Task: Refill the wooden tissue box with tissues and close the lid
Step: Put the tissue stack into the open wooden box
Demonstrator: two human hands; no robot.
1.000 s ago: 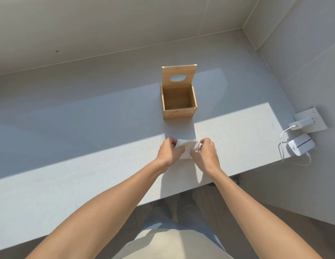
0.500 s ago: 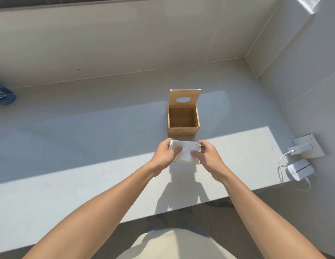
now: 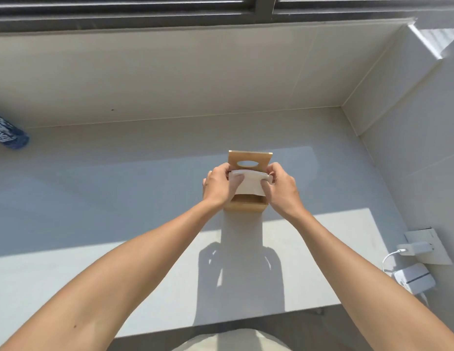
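Both hands had carried the tissues [image 3: 248, 184] off the counter [image 3: 119, 262], where they lay a second earlier, up and away to the box [image 3: 246, 206] at 12 o'clock. The stack now hung directly over the open box, held just above its mouth and not yet inside. The left hand [image 3: 217, 184] pinched the stack's 9 o'clock end, thumb on top and fingers curled beneath; the right hand [image 3: 280, 184] clasped the 3 o'clock end the same way. The lid [image 3: 250, 160] stood upright behind the stack, its oval hole showing above the tissues. The move from pickup to loading looked finished: what remained was likely to lower the stack in squarely, let go, then swing the lid down. A charger [image 3: 413, 278] sat at 4 o'clock, a bottle [image 3: 8, 134] at 10 o'clock.
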